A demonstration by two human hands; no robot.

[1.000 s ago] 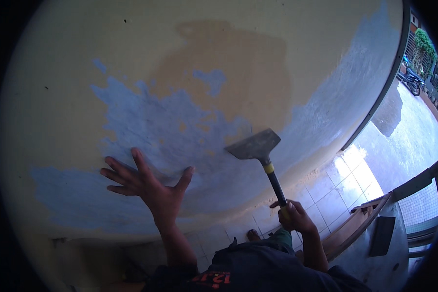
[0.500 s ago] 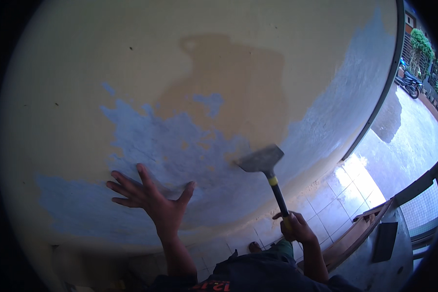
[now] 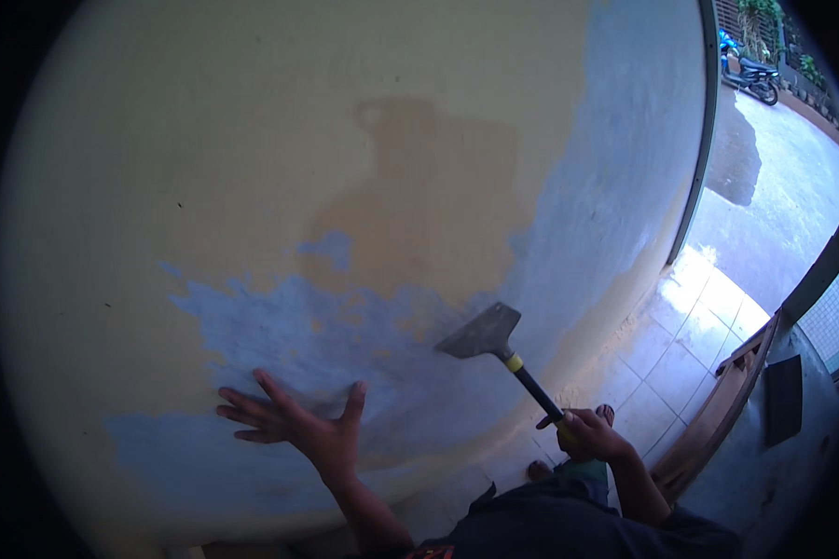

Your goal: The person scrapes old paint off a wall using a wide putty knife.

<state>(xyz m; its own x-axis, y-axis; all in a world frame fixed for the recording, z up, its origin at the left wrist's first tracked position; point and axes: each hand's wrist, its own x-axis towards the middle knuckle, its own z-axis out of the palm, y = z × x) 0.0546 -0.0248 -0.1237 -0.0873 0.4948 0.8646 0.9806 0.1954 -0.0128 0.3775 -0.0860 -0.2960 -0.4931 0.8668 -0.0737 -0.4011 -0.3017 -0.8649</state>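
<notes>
Head view: the wall (image 3: 252,168) appears partly stripped, with mottled grey-blue surface (image 3: 615,158) bared along its lower part and right edge; smooth cream coating (image 3: 205,121) remains above, its border ragged. The right hand (image 3: 592,436) is closed around the scraper (image 3: 515,363), its flared, flat blade at the wall's lower middle. The left hand (image 3: 321,440), fingers spread, appears braced on the wall.

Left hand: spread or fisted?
Spread: the left hand's fingers fan apart and its thumb stands well clear of them, over the wall.
</notes>
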